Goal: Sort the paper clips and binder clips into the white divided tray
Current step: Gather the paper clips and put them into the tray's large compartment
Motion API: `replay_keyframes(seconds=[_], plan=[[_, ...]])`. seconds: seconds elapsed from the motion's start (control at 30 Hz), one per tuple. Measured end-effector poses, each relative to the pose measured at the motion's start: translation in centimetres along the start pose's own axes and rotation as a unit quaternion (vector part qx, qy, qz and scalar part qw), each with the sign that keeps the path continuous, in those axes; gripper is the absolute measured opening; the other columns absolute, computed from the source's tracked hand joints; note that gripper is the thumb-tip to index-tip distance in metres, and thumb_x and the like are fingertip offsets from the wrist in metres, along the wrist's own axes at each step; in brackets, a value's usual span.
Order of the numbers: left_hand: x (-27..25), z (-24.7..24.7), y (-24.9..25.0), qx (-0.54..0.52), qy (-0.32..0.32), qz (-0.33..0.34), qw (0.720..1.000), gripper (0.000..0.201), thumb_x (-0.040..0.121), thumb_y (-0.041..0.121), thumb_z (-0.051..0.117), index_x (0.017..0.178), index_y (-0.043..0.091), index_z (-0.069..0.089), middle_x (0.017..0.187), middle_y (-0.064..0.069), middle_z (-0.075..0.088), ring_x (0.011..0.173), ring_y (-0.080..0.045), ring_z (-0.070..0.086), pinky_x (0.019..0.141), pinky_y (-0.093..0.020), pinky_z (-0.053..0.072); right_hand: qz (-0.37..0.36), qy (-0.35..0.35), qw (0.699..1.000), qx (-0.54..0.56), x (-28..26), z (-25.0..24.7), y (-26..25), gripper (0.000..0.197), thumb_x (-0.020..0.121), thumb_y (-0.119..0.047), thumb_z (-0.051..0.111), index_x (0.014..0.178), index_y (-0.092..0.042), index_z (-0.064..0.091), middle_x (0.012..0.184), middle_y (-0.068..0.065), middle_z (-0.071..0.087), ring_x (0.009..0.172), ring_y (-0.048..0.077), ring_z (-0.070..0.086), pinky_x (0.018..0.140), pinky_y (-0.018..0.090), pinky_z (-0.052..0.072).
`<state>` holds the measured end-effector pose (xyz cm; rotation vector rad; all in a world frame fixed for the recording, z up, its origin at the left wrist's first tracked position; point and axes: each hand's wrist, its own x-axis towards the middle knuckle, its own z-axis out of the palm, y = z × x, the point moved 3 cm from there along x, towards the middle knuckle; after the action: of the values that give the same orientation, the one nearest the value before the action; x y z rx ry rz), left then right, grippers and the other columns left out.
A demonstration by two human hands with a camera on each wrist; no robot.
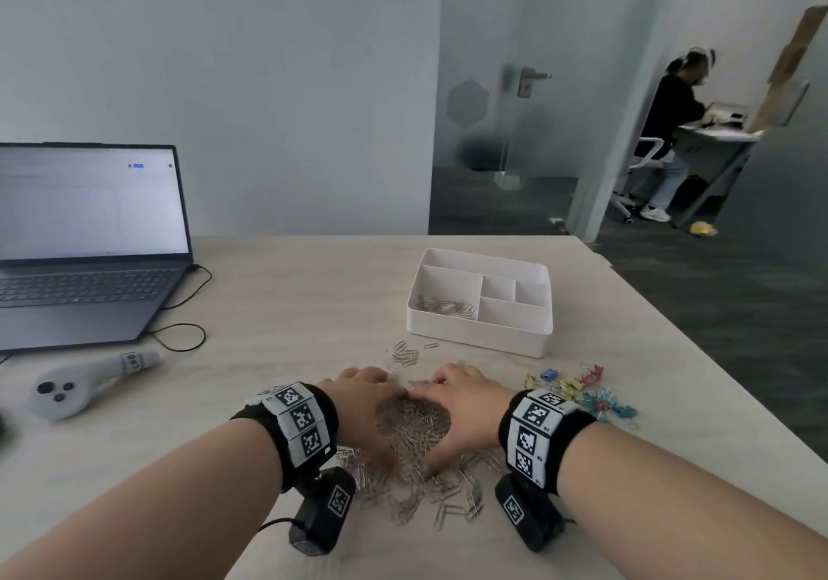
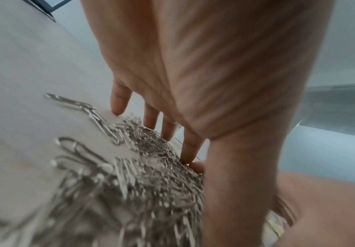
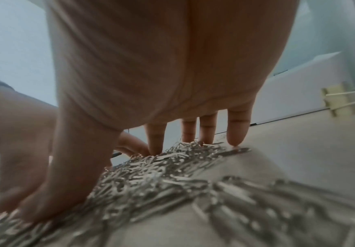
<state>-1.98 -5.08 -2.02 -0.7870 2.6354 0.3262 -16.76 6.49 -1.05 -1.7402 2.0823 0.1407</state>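
Observation:
A heap of silver paper clips (image 1: 414, 429) lies on the table in front of me. My left hand (image 1: 363, 396) and right hand (image 1: 466, 400) curve around it from either side, index fingertips nearly meeting at the far edge and thumbs at the near edge. In the left wrist view the left hand (image 2: 193, 147) has straight fingers with tips down at the heap (image 2: 151, 167). The right hand (image 3: 87, 158) stands the same way against the clips (image 3: 172, 167). The white divided tray (image 1: 479, 340) sits beyond, with paper clips (image 1: 443, 306) in its left compartment. Coloured binder clips (image 1: 582, 393) lie to the right.
More loose paper clips (image 1: 405, 355) lie between my hands and the tray, and others spread toward me. An open laptop (image 1: 89, 243) with a black cable (image 1: 179, 337) and a grey controller (image 1: 85, 382) occupy the table's left. A person sits at a desk far right.

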Motion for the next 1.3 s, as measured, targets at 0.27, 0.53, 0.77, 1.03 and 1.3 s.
replay_keyframes(seconds=[0.27, 0.53, 0.77, 1.03, 1.3], plan=[[-0.8, 0.2, 1.8, -0.034, 0.028, -0.012, 0.999, 0.068, 0.066, 0.056, 0.069, 0.13, 0.045, 0.05, 0.13, 0.003, 0.043, 0.122, -0.025, 0.048, 0.101, -0.046, 0.048, 0.014, 0.026, 0.995, 0.095, -0.6, 0.7, -0.9, 0.06, 0.076, -0.044, 0.077, 0.131, -0.038, 0.053, 0.127, -0.001, 0.04, 0.102, 0.02, 0.058, 0.092, 0.034, 0.052], [-0.1, 0.6, 2.6, -0.066, 0.052, -0.012, 0.996, 0.038, 0.08, 0.038, 0.059, 0.118, 0.038, 0.058, 0.117, 0.002, 0.051, 0.103, -0.023, 0.062, 0.089, -0.04, 0.054, 0.024, 0.062, 0.983, 0.17, -0.6, 0.7, -0.8, 0.035, 0.082, -0.022, 0.069, 0.117, -0.023, 0.062, 0.115, 0.003, 0.059, 0.09, 0.02, 0.061, 0.073, 0.03, 0.053], [0.5, 0.5, 2.1, -0.159, 0.096, -0.007, 0.983, 0.024, 0.084, 0.026, 0.057, 0.108, 0.028, 0.063, 0.1, 0.007, 0.063, 0.089, -0.014, 0.057, 0.079, -0.027, 0.046, 0.041, 0.08, 0.948, 0.304, -0.1, 1.2, 0.2, 0.018, 0.086, -0.013, 0.062, 0.104, -0.016, 0.061, 0.09, 0.001, 0.059, 0.05, 0.01, 0.05, 0.037, 0.019, 0.039], [0.5, -0.4, 1.3, -0.322, 0.113, -0.003, 0.94, 0.003, 0.079, 0.022, 0.061, 0.08, 0.025, 0.061, 0.068, 0.005, 0.067, 0.057, -0.016, 0.064, 0.055, -0.03, 0.057, 0.03, 0.082, 0.891, 0.445, 0.7, 1.1, 1.2, 0.012, 0.086, -0.007, 0.058, 0.09, -0.019, 0.058, 0.071, 0.0, 0.056, 0.04, 0.01, 0.047, 0.036, 0.021, 0.036], [1.8, -1.1, 0.3, -0.434, 0.109, -0.014, 0.894, 0.006, 0.079, 0.012, 0.06, 0.082, 0.013, 0.065, 0.071, -0.007, 0.059, 0.058, -0.021, 0.061, 0.053, -0.037, 0.06, 0.045, 0.092, 0.826, 0.554, 2.5, -0.2, 2.1, 0.017, 0.087, 0.001, 0.055, 0.088, -0.015, 0.055, 0.063, 0.003, 0.048, 0.042, 0.01, 0.038, 0.035, 0.019, 0.028]])
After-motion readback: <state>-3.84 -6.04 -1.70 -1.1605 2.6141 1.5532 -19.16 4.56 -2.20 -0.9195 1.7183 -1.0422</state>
